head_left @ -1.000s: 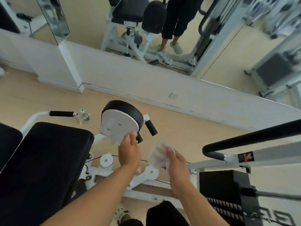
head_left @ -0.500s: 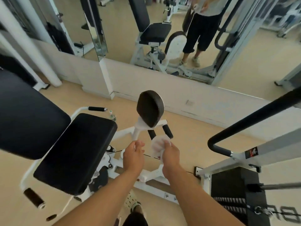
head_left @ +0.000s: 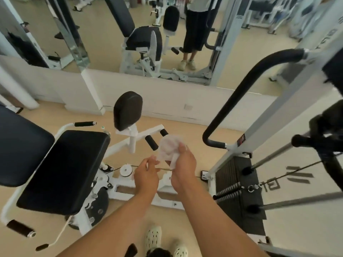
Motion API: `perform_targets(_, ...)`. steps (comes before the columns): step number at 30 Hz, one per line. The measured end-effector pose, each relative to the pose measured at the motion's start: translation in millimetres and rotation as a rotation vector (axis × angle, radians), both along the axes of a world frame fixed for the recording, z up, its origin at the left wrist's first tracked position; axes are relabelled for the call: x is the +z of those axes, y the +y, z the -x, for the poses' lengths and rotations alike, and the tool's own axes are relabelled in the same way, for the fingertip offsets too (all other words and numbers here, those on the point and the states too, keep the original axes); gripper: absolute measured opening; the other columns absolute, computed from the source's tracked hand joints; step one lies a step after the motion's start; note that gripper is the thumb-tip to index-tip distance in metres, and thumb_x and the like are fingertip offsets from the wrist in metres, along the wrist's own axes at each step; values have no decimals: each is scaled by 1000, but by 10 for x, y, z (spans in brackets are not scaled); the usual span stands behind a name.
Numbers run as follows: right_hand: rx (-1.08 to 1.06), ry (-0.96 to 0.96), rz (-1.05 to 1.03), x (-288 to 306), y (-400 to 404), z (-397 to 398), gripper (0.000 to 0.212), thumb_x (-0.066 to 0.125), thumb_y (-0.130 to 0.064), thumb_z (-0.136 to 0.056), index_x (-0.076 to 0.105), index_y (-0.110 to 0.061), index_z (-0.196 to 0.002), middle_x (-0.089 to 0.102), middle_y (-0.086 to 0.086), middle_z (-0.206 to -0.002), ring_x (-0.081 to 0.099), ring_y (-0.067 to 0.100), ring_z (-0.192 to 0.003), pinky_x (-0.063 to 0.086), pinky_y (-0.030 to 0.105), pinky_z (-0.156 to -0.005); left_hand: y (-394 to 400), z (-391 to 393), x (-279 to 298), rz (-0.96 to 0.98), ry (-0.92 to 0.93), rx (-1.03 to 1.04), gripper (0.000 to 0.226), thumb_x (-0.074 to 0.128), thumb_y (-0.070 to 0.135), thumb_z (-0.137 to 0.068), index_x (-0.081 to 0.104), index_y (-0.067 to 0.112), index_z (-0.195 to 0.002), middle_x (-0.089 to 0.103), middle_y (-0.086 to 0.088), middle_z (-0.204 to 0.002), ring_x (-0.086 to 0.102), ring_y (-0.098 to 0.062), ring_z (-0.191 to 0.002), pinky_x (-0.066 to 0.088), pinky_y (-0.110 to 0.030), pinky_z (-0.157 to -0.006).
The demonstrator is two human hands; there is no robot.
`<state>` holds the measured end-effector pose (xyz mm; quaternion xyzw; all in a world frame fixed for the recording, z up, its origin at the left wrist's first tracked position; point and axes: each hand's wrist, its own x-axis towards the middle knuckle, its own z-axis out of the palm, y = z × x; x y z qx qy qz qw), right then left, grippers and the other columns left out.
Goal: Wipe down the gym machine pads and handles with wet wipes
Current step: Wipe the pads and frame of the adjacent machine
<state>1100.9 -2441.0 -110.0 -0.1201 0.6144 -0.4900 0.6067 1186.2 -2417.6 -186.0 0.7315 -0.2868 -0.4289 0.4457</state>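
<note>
My right hand [head_left: 182, 164] grips a crumpled white wet wipe [head_left: 168, 147], held in the air just short of the two short black grips [head_left: 151, 142] on the white leg arm. My left hand [head_left: 146, 173] hovers beside it with fingers loosely curled. It holds nothing, and its fingertips are close to the wipe's lower edge. The oval black leg pad [head_left: 128, 110] stands upright on its white post, beyond both hands. The black seat pad [head_left: 63, 169] and backrest pad [head_left: 20, 145] lie to the left, with a black side handle [head_left: 84, 124] behind the seat.
A curved black padded bar [head_left: 241, 93] and the weight stack [head_left: 239, 182] with its cable stand at my right. A wall mirror [head_left: 104, 38] ahead reflects the machine and a person's legs. A small bottle [head_left: 104, 129] stands on the floor behind the seat. My light shoes [head_left: 154, 238] show below.
My left hand has let go of the leg pad, which turned from showing its white back to its black face. Both hands have drawn back, and the view has widened.
</note>
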Motion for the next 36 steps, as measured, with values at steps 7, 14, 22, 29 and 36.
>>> perform_targets(7, -132, 69, 129, 719, 467, 485, 32, 50, -35, -107, 73, -35, -84, 73, -21, -78, 66, 2, -90, 49, 29, -89, 262, 677, 176, 110, -60, -257, 30, 45, 33, -106, 65, 19, -89, 66, 13, -81, 61, 7, -65, 46, -17, -63)
perform_targets(14, -230, 200, 395, 1511, 1465, 920, 23, 47, -40, -108, 69, -43, -101, 70, -31, -85, 61, -20, -82, 42, 13, -81, 932, 1381, 492, 232, 26, -363, 29, 48, 22, -105, 60, 16, -80, 64, 3, -74, 56, -1, -57, 38, -24, -56)
perform_targets(22, -234, 682, 875, 2062, 2711, 1733, 29, 46, -26, -109, 72, -14, -114, 72, -12, -89, 67, 5, -90, 54, 26, -85, 1937, 1892, 620, 365, 165, -244, 27, 49, 40, -104, 68, 29, -88, 73, 9, -88, 71, -10, -79, 54, -27, -69)
perform_targets(29, 723, 2130, 616, 1667, 2728, 2426, 39, 38, -32, -108, 61, -18, -136, 64, 6, -135, 51, 26, -134, 27, 45, -121, 2477, 1866, 528, 321, 170, -122, 25, 47, 38, -105, 66, 27, -93, 71, 8, -93, 69, -3, -86, 50, -8, -58)
perform_targets(36, 1116, 2531, 375, 1363, 2549, 2105, 64, 14, -53, -108, 61, -13, -125, 64, 5, -115, 54, 29, -111, 34, 44, -108, 2641, 1778, 398, 246, 219, -48, 24, 48, 36, -104, 66, 29, -90, 73, 12, -94, 70, -2, -79, 47, -8, -58)
